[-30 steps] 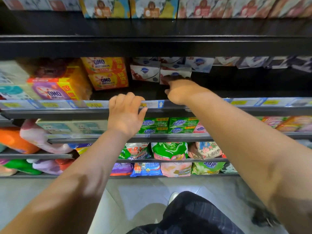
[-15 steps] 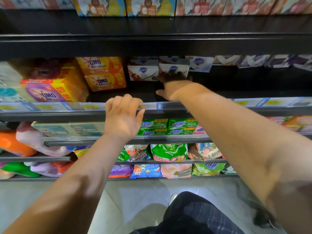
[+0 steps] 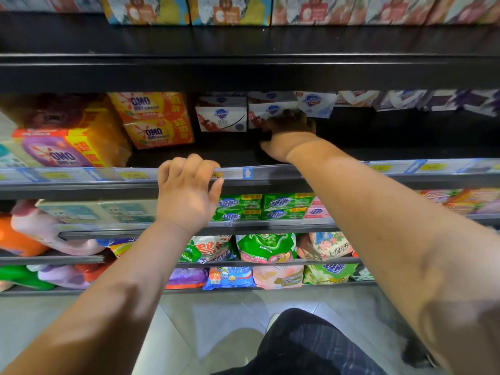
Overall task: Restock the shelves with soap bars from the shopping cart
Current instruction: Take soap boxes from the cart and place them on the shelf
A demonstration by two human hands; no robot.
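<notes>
My right hand point(image 3: 288, 136) presses a white soap box point(image 3: 270, 110) deep on the shelf point(image 3: 378, 128), its grip hidden; my left hand point(image 3: 186, 193) hooks the shelf's front rail point(image 3: 270, 174), empty.

Black shelving point(image 3: 243, 71) is seen from nine to three o'clock; grey tiled floor point(image 3: 216, 315) at six, dimly lit.

Bare shelf floor point(image 3: 405, 136) lies open right of the soap boxes point(image 3: 221, 115).

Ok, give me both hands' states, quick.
Left hand: fingers curled over the shelf edge, holding no product.
Right hand: on a white soap box; grip cannot be told.
</notes>
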